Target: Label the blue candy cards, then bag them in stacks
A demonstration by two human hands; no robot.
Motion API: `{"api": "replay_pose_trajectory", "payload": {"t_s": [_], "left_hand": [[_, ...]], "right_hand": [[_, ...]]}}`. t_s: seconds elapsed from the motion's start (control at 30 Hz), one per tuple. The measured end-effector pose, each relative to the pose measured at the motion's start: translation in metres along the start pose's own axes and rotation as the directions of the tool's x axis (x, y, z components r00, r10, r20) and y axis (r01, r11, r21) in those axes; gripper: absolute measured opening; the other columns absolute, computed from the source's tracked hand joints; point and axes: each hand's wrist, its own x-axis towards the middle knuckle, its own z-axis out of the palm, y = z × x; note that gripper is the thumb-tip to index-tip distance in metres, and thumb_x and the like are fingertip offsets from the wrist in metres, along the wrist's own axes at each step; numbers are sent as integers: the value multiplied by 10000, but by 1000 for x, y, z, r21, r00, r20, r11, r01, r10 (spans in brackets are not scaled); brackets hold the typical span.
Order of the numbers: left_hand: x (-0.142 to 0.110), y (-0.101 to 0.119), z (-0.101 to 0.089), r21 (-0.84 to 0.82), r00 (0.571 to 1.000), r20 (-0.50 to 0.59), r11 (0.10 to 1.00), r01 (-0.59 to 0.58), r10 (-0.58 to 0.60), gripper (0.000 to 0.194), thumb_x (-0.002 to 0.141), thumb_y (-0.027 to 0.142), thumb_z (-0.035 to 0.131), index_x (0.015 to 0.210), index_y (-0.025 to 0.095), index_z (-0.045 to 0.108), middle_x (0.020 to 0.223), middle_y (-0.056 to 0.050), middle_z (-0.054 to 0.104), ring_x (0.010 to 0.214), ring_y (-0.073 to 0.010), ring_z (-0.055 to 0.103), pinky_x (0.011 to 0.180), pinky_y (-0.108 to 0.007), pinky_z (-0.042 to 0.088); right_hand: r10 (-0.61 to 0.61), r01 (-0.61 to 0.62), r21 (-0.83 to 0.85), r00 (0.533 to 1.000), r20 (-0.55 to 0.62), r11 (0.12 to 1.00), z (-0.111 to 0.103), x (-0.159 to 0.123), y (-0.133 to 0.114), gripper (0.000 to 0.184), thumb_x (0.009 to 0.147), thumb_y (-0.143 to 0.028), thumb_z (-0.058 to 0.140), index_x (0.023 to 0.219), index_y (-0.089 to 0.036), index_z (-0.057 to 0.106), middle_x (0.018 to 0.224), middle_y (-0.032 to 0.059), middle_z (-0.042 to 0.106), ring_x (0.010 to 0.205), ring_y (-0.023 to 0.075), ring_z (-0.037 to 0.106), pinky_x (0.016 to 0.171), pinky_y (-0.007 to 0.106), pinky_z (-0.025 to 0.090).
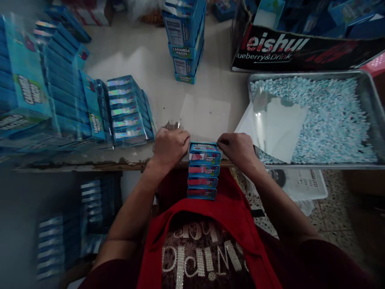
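In front of me a blue display box [204, 170] filled with a row of several small blue candy boxes extends from the table edge towards my red apron [198, 204]. My left hand [172, 146] is closed, its fingertips pinching the far left corner of this display box. At the far right corner, my right hand [238, 148] pinches the same box between thumb and curled fingers. The exact grip is partly hidden by the knuckles. Just beyond my left hand lies a scrap of clear plastic [176, 124].
Packed blue candy boxes [126, 106] stand at the left. A tall stack of them [185, 44] stands at the back. On the right, a metal tray [300, 165] holds light-blue candies under a clear-and-white sheet [279, 126]. Behind it stands a black carton [288, 48].
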Motion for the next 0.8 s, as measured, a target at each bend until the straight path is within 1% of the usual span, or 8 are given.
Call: {"api": "replay_pose_trajectory", "payload": {"t_s": [0.13,0.23,0.33,0.4,0.47,0.53,0.67,0.8], "left_hand": [[-5,13,-42,37,998,-48,999,-33,35,223,1018,226,628,861,219,786,863,-71,764,783,-251,655,763,-418,426],[-25,29,-51,-24,975,-206,996,84,-87,211,1035,258,653,861,239,771,809,-40,743,746,-233,630,763,-409,433],[-39,43,-39,-148,916,-318,967,205,-243,194,1048,255,651,883,246,751,836,-30,742,791,-234,647,795,-411,445],[-42,48,-28,-234,879,-351,939,252,-324,203,1050,220,631,879,241,738,856,-42,729,837,-244,656,837,-423,450],[-43,50,-18,-279,846,-401,926,254,-353,195,1049,199,621,912,245,752,892,-53,731,878,-248,666,880,-432,457],[-45,50,-11,-270,821,-481,943,196,-308,172,1046,195,631,990,262,779,942,-52,760,906,-237,687,900,-424,472],[-56,42,3,-245,780,-580,963,108,-235,156,1026,196,673,1063,280,800,980,-54,796,920,-220,727,895,-410,504],[-76,31,18,-229,813,-558,973,41,-165,209,981,204,749,1155,306,805,1019,-65,816,932,-234,758,947,-442,517]], "right_hand": [[-51,73,185,991,-121,980,-21,-27,-4,140,932,-280,742,861,-255,861,807,40,823,735,223,736,691,338,463],[-93,170,307,964,-248,936,-26,-54,-14,178,959,-247,691,897,-251,858,857,29,828,723,191,742,683,322,507],[-30,197,360,907,-420,912,-17,-69,-28,224,995,-258,640,884,-247,834,824,20,789,683,161,711,652,303,524],[25,165,301,843,-538,939,-4,-70,-34,270,1006,-293,626,803,-250,799,742,18,738,622,153,656,613,306,508],[26,125,196,780,-625,973,12,-68,-34,322,1021,-336,616,753,-259,778,664,19,693,575,155,612,576,314,482],[-21,125,108,743,-669,986,26,-69,-27,317,1032,-377,626,792,-271,804,635,22,694,555,159,611,558,320,474],[-155,224,25,746,-648,974,40,-78,-10,216,1029,-392,669,990,-303,862,746,29,805,623,176,720,592,324,555],[-167,244,51,787,-594,968,41,-84,-2,205,1042,-368,672,1094,-325,865,939,41,869,785,200,804,708,334,633]]}}
